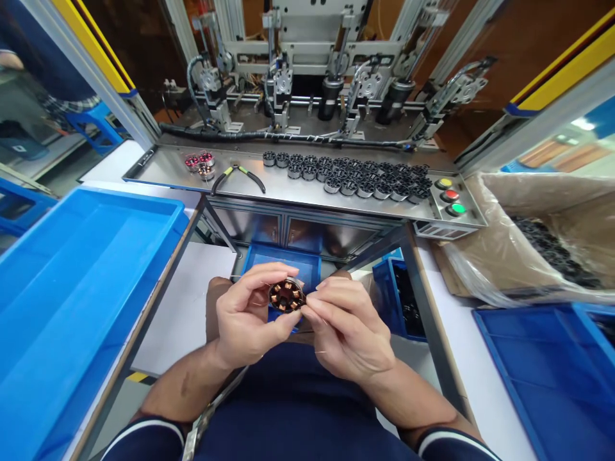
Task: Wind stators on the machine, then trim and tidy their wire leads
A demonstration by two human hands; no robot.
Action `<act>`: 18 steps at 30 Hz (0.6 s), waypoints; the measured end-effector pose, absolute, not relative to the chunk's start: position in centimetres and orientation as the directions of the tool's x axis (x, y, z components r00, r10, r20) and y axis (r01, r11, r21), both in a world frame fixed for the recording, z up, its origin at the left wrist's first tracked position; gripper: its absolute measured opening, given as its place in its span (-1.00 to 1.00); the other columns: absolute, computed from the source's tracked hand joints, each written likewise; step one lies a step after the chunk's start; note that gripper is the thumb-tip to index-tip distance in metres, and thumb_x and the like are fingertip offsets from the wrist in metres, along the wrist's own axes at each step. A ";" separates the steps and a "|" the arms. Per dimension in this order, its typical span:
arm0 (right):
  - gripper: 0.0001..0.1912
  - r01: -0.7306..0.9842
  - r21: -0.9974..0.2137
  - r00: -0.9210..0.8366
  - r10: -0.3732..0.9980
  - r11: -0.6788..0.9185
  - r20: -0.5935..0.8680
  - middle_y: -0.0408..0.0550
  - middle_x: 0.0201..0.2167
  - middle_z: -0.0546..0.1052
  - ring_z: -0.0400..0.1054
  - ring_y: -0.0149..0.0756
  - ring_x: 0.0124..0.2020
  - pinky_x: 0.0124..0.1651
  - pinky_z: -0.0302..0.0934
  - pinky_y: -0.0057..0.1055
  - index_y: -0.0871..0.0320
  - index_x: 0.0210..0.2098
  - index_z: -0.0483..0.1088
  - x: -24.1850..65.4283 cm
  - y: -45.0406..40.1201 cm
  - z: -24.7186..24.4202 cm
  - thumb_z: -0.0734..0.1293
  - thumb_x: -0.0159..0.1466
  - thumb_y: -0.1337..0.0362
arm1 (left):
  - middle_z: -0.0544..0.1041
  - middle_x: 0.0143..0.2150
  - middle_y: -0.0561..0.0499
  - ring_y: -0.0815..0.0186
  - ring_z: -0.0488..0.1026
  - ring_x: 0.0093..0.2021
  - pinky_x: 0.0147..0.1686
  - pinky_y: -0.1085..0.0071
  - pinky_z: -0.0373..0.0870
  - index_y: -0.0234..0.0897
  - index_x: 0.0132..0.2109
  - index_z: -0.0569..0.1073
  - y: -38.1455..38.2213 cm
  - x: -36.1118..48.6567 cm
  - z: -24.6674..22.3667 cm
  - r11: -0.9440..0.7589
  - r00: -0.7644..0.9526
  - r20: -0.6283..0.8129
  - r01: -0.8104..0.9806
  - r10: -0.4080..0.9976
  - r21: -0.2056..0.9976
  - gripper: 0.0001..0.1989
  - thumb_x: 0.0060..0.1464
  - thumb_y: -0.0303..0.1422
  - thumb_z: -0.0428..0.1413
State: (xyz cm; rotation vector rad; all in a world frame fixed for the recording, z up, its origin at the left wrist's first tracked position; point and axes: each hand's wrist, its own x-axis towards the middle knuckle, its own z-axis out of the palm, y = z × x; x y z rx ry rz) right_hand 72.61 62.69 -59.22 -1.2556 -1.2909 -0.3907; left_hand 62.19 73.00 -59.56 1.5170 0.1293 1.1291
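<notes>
Two bare hands met in front of a seated person in a dark blue shirt, holding a small round part wound with copper coils. The left hand point(252, 314) curled around the wound ring point(287, 288), gripping it between thumb and fingers, its open face tipped up toward the person. The right hand point(348, 330) had thumb and fingertips pressed together at the ring's near right rim, apparently pinching a fine wire point(321, 351); what exactly lay between the tips was too small to make out. To my eye, this called for a steady left hold on the outer wall, clear of the coils, and light right fingertips, since a hard tug could have kinked or snapped the wire. Ahead of the left hand, on the metal worktop point(283, 190), lay green-and-black-handled pliers point(246, 173), just beside some red-and-copper parts point(199, 162); ahead of the right hand stood rows of black cores point(353, 176). Farther right were yellow, red and green buttons point(450, 196). I could read no brand, label or lettering anywhere.
</notes>
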 end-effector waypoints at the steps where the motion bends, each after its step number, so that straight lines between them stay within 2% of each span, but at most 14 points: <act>1: -0.91 0.799 -0.489 0.345 0.400 0.350 0.849 -0.02 -0.35 0.55 0.46 -0.34 -0.30 -0.26 0.46 -0.32 0.22 -0.21 0.46 72.4 62.8 -59.2 0.34 0.32 0.48 | 0.65 -0.09 -0.06 0.27 0.59 -0.06 -0.11 0.43 0.57 -0.18 0.02 0.57 73.0 62.2 -59.6 -0.344 0.507 0.585 -0.493 0.632 0.799 -0.55 -0.07 -0.49 0.37; 6: -0.89 0.720 -0.608 0.485 0.385 0.334 0.785 -0.06 -0.38 0.54 0.45 -0.38 -0.37 -0.33 0.42 -0.42 0.20 -0.24 0.46 71.3 63.3 -59.3 0.35 0.29 0.51 | 0.63 -0.04 -0.04 0.31 0.59 -0.06 -0.10 0.45 0.57 -0.16 0.03 0.55 72.7 62.3 -60.0 -0.361 0.481 0.589 -0.487 0.650 0.796 -0.53 -0.07 -0.52 0.37; 9: -0.87 0.654 -0.680 0.557 0.396 0.333 0.730 -0.09 -0.41 0.52 0.44 -0.37 -0.39 -0.38 0.39 -0.44 0.17 -0.28 0.43 71.0 63.6 -59.4 0.34 0.28 0.51 | 0.62 -0.02 -0.02 0.31 0.60 -0.06 -0.11 0.46 0.57 -0.12 0.00 0.55 72.3 62.2 -60.2 -0.287 0.500 0.537 -0.492 0.679 0.822 -0.54 -0.07 -0.51 0.38; 13: -0.88 0.644 -0.683 0.535 0.435 0.345 0.724 -0.10 -0.42 0.51 0.44 -0.35 -0.39 -0.38 0.38 -0.43 0.15 -0.29 0.40 71.4 63.6 -59.6 0.32 0.29 0.48 | 0.59 0.05 -0.07 0.22 0.58 -0.01 -0.06 0.38 0.54 -0.12 0.05 0.50 72.8 61.7 -59.8 -0.001 0.694 0.286 -0.380 0.661 0.925 -0.48 -0.09 -0.34 0.42; 16: -0.88 0.657 -0.666 0.501 0.454 0.355 0.736 -0.09 -0.42 0.51 0.44 -0.34 -0.39 -0.38 0.38 -0.43 0.14 -0.28 0.40 72.1 63.4 -59.8 0.30 0.30 0.47 | 0.62 -0.12 -0.07 0.23 0.57 -0.13 -0.17 0.44 0.53 -0.19 0.07 0.49 73.8 61.1 -59.4 0.126 0.826 0.120 -0.224 0.551 0.966 -0.38 -0.15 -0.16 0.43; 18: -0.89 0.661 -0.657 0.485 0.461 0.364 0.743 -0.09 -0.42 0.50 0.44 -0.35 -0.40 -0.39 0.37 -0.43 0.14 -0.28 0.40 72.4 63.3 -59.8 0.30 0.31 0.47 | 0.61 -0.26 -0.01 0.33 0.55 -0.31 -0.32 0.50 0.50 -0.22 0.01 0.52 74.4 60.9 -59.3 0.168 0.872 0.076 -0.178 0.483 0.970 -0.49 -0.06 -0.13 0.38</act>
